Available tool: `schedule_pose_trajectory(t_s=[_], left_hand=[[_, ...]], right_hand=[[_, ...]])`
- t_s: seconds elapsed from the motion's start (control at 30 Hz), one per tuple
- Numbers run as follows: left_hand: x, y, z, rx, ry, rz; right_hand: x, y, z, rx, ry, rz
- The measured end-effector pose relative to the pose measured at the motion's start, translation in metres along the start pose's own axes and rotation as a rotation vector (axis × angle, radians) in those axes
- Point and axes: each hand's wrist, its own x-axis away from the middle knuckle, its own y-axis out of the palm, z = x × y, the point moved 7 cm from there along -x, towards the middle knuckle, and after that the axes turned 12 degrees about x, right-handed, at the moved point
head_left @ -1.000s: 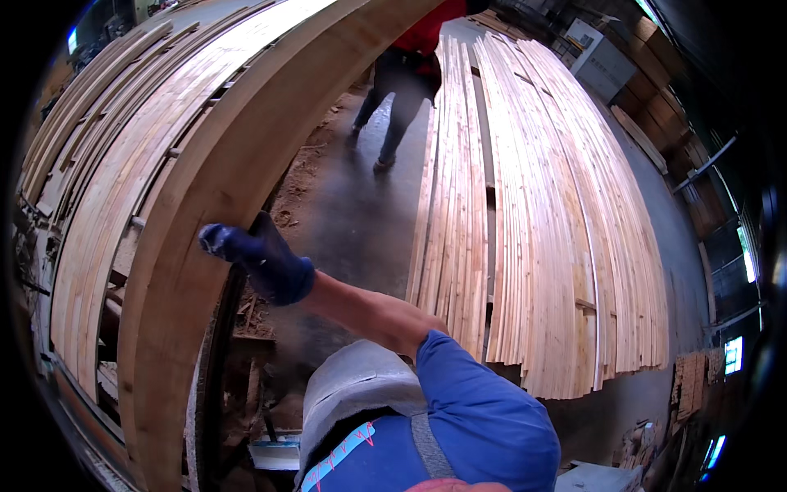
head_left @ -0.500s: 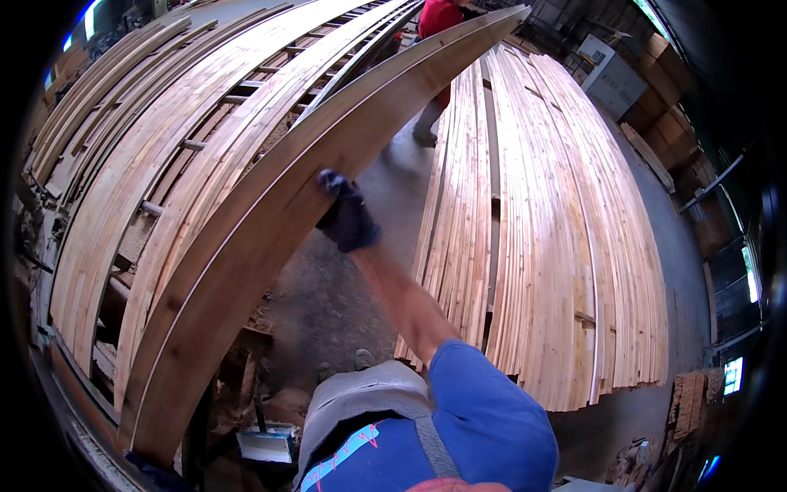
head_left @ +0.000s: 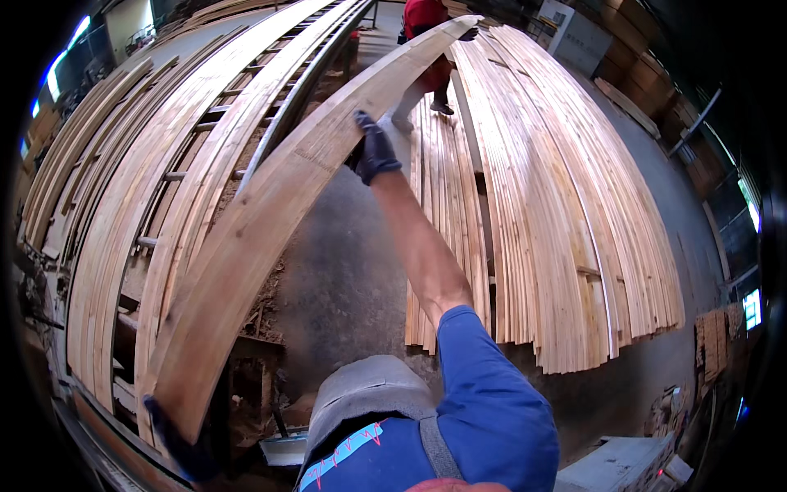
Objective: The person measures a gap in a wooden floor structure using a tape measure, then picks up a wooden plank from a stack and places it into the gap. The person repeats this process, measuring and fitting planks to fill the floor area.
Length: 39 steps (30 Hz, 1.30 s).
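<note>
A long pale wooden board (head_left: 270,193) runs diagonally from the lower left up to the far middle, its broad face showing. My right hand (head_left: 375,149), in a dark glove, grips its right edge around mid-length, with the thumb on the face and the other fingers partly hidden. Near the board's close end, my left hand (head_left: 176,439), also gloved in dark cloth, holds the corner; part of it is hidden by shadow and the board. At the far end stands a co-worker in red (head_left: 422,15), whose gloved hand (head_left: 469,34) is at the board's tip.
On the left, long boards (head_left: 115,271) lie over a roller frame (head_left: 147,242). A wide layer of planks (head_left: 557,205) covers the right side. Between them runs grey concrete floor (head_left: 336,246). A pale cabinet (head_left: 619,463) stands at lower right.
The board has turned so its face shows more fully, and the pale line along it is gone from sight. My left hand has come further into view. The co-worker shows more fully now.
</note>
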Motion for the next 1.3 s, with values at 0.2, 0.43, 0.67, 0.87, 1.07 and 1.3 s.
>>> schedule_pose_trajectory(t_s=[0.2, 0.43, 0.67, 0.87, 1.07, 1.3], left_hand=[[0.069, 0.134, -0.027, 0.316, -0.298, -0.181], [0.11, 0.307, 0.049, 0.542, -0.396, -0.318], [0.18, 0.462, 0.132, 0.567, -0.863, -0.733], [0.254, 0.537, 0.162, 0.731, -0.819, -1.088], [0.328, 0.589, 0.179, 0.795, -0.895, -1.195], [0.47, 0.648, 0.215, 0.762, -0.898, -1.509]], right_hand=[[0.118, -0.045, 0.062, 0.094, 0.027, 0.029], [0.274, -0.041, 0.067, 0.131, 0.081, 0.069], [0.296, -0.153, -0.028, 0.185, -0.222, 0.294], [0.334, -0.238, -0.082, 0.188, -0.1, 0.526], [0.371, -0.298, -0.14, 0.324, -0.168, 0.425], [0.458, -0.475, -0.217, 0.739, -0.101, 0.516]])
